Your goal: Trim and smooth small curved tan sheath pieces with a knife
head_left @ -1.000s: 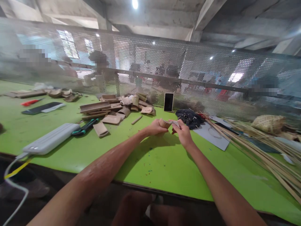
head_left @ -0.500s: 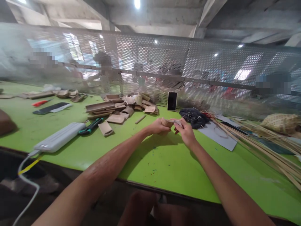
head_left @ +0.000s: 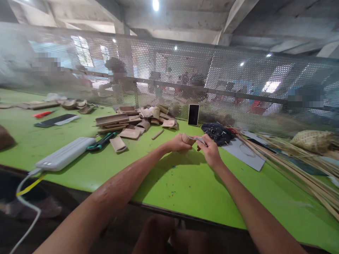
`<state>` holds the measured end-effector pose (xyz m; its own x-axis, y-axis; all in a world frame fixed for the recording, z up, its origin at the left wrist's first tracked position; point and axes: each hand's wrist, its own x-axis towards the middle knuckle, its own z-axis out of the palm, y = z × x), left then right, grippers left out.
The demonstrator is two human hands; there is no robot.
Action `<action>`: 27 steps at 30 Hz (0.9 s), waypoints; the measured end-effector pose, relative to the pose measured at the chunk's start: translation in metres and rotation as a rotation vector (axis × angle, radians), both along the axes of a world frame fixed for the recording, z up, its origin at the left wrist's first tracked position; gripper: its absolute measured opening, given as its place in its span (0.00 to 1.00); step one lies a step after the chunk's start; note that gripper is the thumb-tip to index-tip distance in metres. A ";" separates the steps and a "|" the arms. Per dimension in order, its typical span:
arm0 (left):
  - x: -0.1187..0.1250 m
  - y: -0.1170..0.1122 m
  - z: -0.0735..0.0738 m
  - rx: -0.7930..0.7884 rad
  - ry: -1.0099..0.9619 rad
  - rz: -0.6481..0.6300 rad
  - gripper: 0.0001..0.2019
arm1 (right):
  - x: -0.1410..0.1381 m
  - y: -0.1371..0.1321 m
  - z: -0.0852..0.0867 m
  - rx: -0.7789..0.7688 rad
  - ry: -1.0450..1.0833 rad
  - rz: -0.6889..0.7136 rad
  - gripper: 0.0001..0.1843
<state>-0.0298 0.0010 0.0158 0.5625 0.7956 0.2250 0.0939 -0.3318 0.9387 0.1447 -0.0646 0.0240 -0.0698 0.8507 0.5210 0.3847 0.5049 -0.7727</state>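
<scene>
1. Your left hand (head_left: 178,143) grips a curved wooden piece (head_left: 187,139), fingers wrapped around it and its near end hidden by them.
2. Your right hand (head_left: 211,150), just beside the left, pinches a pale scrap (head_left: 200,139) between thumb and fingers; the scrap reaches to the piece's right end, though you cannot tell here how firmly the two touch.
3. The piece is in front of you, held above the green counter (head_left: 201,194), with your hands' shadow below it. Coloured specks lie nearer you.
4. Just beyond your hands, a phone (head_left: 193,115) stands upright.
5. Near your right hand sits a dark cloth (head_left: 217,133), with a white sheet (head_left: 246,157) beside it. Farther right, long strips (head_left: 291,173) run along the counter, with a woven basket (head_left: 312,140) behind them.
6. Left of your hands lies a short stick (head_left: 158,134), then a loose piece (head_left: 118,145) near a heap of similar pieces (head_left: 129,123).
7. Farther left are the cutters (head_left: 102,142), a white power bank (head_left: 66,153) with its cable (head_left: 37,208), a dark slab (head_left: 51,120) and a red tool (head_left: 42,114).
8. At the back, a mesh screen (head_left: 172,88) spans the counter; people show blurred through it.
</scene>
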 end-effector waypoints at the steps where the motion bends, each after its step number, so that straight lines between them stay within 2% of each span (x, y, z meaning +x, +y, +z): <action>1: 0.000 0.000 0.000 -0.015 -0.007 -0.017 0.14 | -0.001 0.000 0.001 -0.009 -0.003 0.037 0.16; 3: -0.001 0.002 -0.001 -0.038 -0.010 -0.027 0.14 | -0.001 0.000 0.001 -0.026 -0.001 0.063 0.17; 8: 0.000 0.006 -0.005 -0.042 0.013 0.031 0.14 | 0.002 0.003 -0.002 0.008 -0.033 -0.030 0.18; 12: 0.000 0.005 -0.004 -0.058 0.029 0.069 0.12 | 0.003 0.005 -0.004 -0.005 -0.048 0.041 0.18; 16: -0.002 0.002 -0.001 -0.025 0.030 0.019 0.14 | 0.007 0.005 -0.004 -0.029 -0.033 -0.042 0.19; 21: -0.006 0.001 0.000 -0.037 0.034 0.008 0.15 | 0.005 0.002 -0.002 -0.053 -0.055 0.069 0.19; 25: -0.007 0.002 -0.001 -0.031 0.038 0.026 0.14 | 0.005 -0.001 0.001 -0.060 -0.030 -0.004 0.19; 27: -0.006 0.001 0.000 -0.026 0.040 0.007 0.12 | 0.006 -0.003 0.005 -0.074 -0.040 0.053 0.18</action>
<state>-0.0361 0.0018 0.0155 0.5654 0.8046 0.1816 0.1338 -0.3067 0.9423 0.1511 -0.0677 0.0290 -0.1352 0.8811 0.4531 0.3903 0.4677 -0.7930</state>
